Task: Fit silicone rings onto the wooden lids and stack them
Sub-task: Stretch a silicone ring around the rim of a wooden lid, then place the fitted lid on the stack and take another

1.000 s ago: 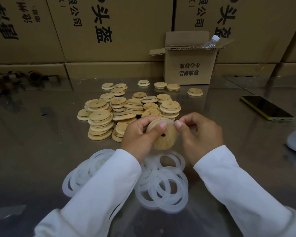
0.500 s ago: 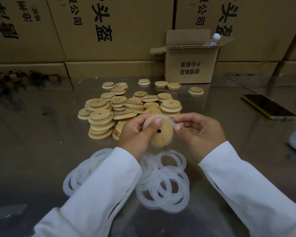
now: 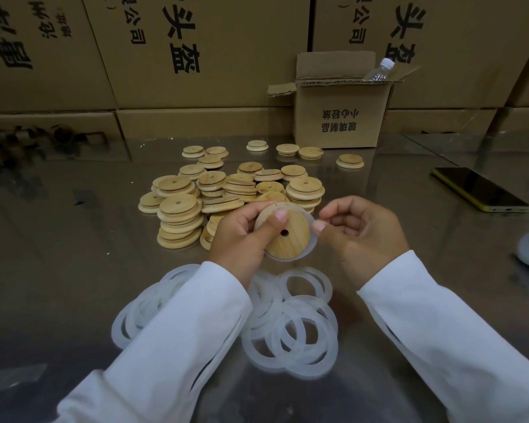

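Lid [image 3: 283, 239] — right hand [image 3: 362, 236] now at ring [image 3: 313, 244]

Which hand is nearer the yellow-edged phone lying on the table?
Right. The right hand, pinching the silicone ring, is left of the phone and nearer the camera; the left hand is farther left, beyond the wooden lid it grips.

Wooden lid [image 3: 283, 232] wearing a silicone ring [image 3: 313, 242]
Tilted, small hole near its middle, held above overlapping whitish loose rings [image 3: 290, 334]; uneven stacks of lids [image 3: 180, 218] just behind.
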A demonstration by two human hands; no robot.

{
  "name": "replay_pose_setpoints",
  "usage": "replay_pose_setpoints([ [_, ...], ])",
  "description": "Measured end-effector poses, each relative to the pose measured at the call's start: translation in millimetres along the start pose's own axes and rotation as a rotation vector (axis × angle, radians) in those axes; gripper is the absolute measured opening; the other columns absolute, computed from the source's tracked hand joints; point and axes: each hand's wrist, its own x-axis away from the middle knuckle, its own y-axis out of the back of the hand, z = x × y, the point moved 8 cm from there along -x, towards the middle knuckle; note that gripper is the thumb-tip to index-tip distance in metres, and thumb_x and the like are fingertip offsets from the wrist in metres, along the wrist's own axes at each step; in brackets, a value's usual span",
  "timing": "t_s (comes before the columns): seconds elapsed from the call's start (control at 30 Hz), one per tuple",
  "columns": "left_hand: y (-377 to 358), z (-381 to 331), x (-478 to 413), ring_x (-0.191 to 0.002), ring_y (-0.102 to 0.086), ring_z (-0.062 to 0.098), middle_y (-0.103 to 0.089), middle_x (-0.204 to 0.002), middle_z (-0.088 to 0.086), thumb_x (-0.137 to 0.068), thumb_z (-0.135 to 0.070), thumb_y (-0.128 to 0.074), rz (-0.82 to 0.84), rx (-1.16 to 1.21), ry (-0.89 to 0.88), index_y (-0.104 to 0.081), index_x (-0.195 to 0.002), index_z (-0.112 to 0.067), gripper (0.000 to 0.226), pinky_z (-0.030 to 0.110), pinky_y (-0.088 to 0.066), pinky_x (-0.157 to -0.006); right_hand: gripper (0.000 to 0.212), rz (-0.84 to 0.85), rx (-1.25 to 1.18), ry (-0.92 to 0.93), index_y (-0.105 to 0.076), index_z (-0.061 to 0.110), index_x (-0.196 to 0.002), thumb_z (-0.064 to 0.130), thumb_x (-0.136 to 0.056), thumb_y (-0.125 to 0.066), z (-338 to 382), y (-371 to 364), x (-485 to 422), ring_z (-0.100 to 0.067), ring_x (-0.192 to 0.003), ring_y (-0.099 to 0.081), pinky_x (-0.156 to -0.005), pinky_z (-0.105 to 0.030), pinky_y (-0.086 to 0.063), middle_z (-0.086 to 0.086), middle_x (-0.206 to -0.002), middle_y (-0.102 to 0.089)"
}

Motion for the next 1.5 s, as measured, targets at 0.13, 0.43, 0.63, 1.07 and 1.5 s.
replay_pose_setpoints([
  [0.13,-2.0,0.7,-0.6,-0.092,-0.065,0.019,-0.072,-0.092,0.003,-0.063,-0.034,-0.066,0.022,0.023,0.005,-0.071,-0.09,-0.021,0.03,0.033,-0.049,-0.084,0.023,0.007,-0.003,-0.029,-0.059,0.018,-0.072,-0.003,-0.076,-0.067,-2.8,0.1,-0.6,0.005,-0.057,-0.057,-0.058,-0.005,-0.047,0.005,-0.068,-0.061],
  [0.43,4.1,2.9,-1.6,-0.092,-0.065,0.018,-0.072,-0.094,0.005,-0.062,-0.035,-0.066,-0.036,0.057,0.018,-0.07,-0.094,-0.016,0.038,0.033,-0.05,-0.082,0.015,-0.039,-0.04,-0.154,-0.061,0.023,-0.092,0.019,-0.079,-0.068,-14.2,5.1,-2.3,-0.007,-0.072,-0.063,-0.066,-0.018,-0.05,0.003,-0.076,-0.068],
  [0.63,-0.1,3.2,0.3,-0.093,-0.065,0.018,-0.071,-0.096,0.005,-0.063,-0.035,-0.066,-0.001,0.078,0.036,-0.069,-0.1,-0.012,0.044,0.032,-0.051,-0.08,0.011,0.195,0.006,-0.172,-0.067,0.015,-0.089,0.013,-0.078,-0.069,-19.9,-15.1,1.8,-0.005,-0.06,-0.064,-0.062,-0.014,-0.052,-0.005,-0.076,-0.07],
  [1.07,3.6,7.4,0.6,-0.098,-0.066,0.014,-0.069,-0.105,0.0,-0.086,-0.02,-0.057,-0.075,0.19,0.124,-0.062,-0.102,-0.024,0.017,0.028,-0.052,-0.085,0.035,-0.602,0.377,-0.484,-0.057,0.012,-0.117,0.027,-0.085,-0.062,-85.3,124.4,-39.4,-0.03,-0.096,-0.057,-0.076,-0.028,-0.035,-0.013,-0.116,-0.06],
  [1.5,17.9,7.6,-7.1,-0.085,-0.068,0.013,-0.071,-0.083,-0.001,-0.088,-0.016,-0.057,-0.189,0.236,0.054,-0.066,-0.094,-0.02,0.012,0.025,-0.057,-0.07,0.033,-0.401,0.851,-0.232,-0.051,0.017,-0.113,0.037,-0.088,-0.055,-54.8,89.8,-69.9,-0.031,-0.091,-0.057,-0.072,-0.033,-0.04,-0.01,-0.112,-0.059],
])
